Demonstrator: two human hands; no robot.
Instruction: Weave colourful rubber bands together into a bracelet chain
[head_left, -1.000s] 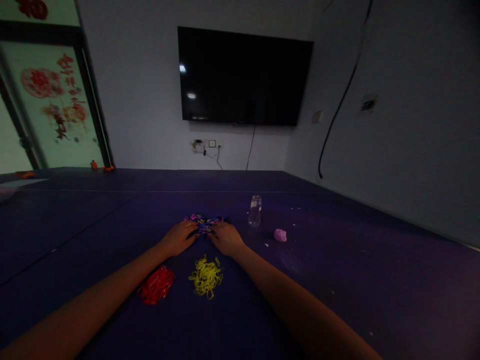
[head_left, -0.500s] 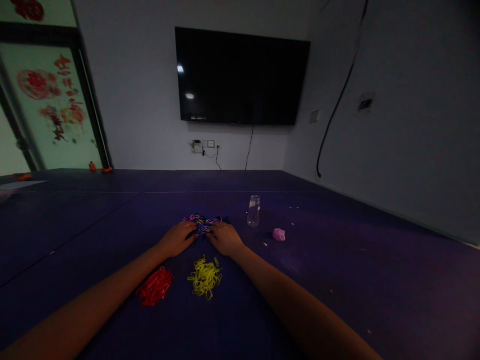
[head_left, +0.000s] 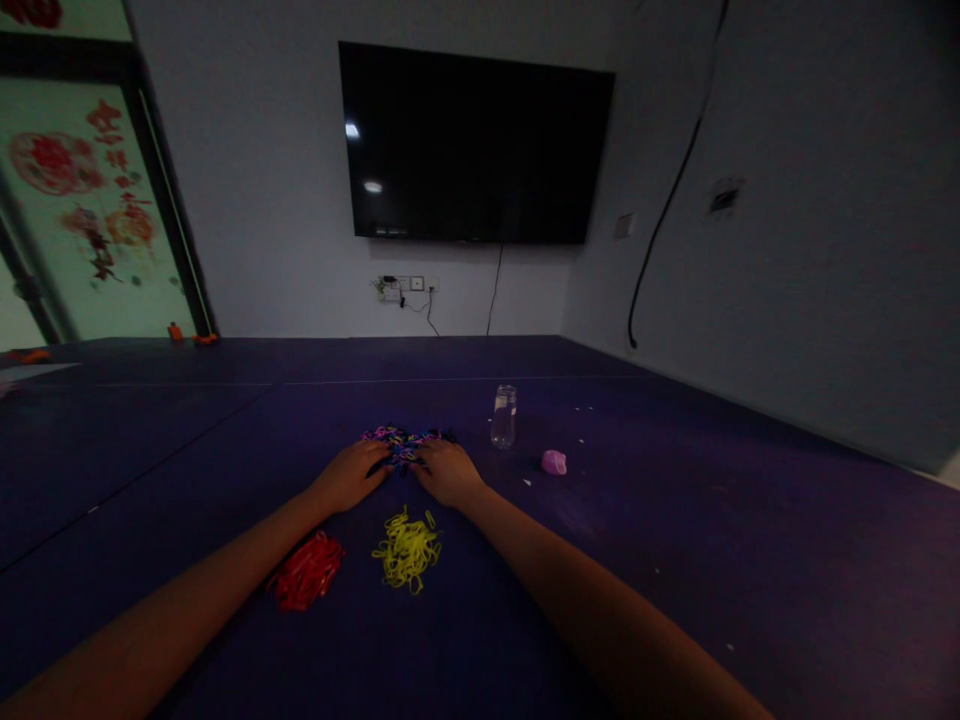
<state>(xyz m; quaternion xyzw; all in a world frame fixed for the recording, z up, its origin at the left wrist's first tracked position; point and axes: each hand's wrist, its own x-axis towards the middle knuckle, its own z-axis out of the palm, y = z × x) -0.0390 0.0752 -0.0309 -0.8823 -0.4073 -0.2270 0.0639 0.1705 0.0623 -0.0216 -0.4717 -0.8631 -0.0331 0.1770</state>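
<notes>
A pile of mixed blue, pink and dark bands (head_left: 403, 442) lies on the dark blue-purple surface. My left hand (head_left: 354, 474) rests at its left side, fingers spread and touching the bands. From the right, my right hand (head_left: 448, 472) touches the same pile, its fingers also apart. Some of the pile is hidden under my fingertips. Nearer to me lie a heap of yellow bands (head_left: 407, 550), between my forearms, and a heap of red bands (head_left: 307, 570) beside my left forearm.
A clear jar (head_left: 504, 416) stands upright right of the pile, with a pink object (head_left: 554, 462) beyond it to the right. Small white scraps (head_left: 527, 483) dot the surface. Behind, a black television (head_left: 476, 145) hangs on the wall.
The whole view has shifted slightly, so things appear a little further left and higher. Both hands stay on the mixed pile, with hardly any movement.
</notes>
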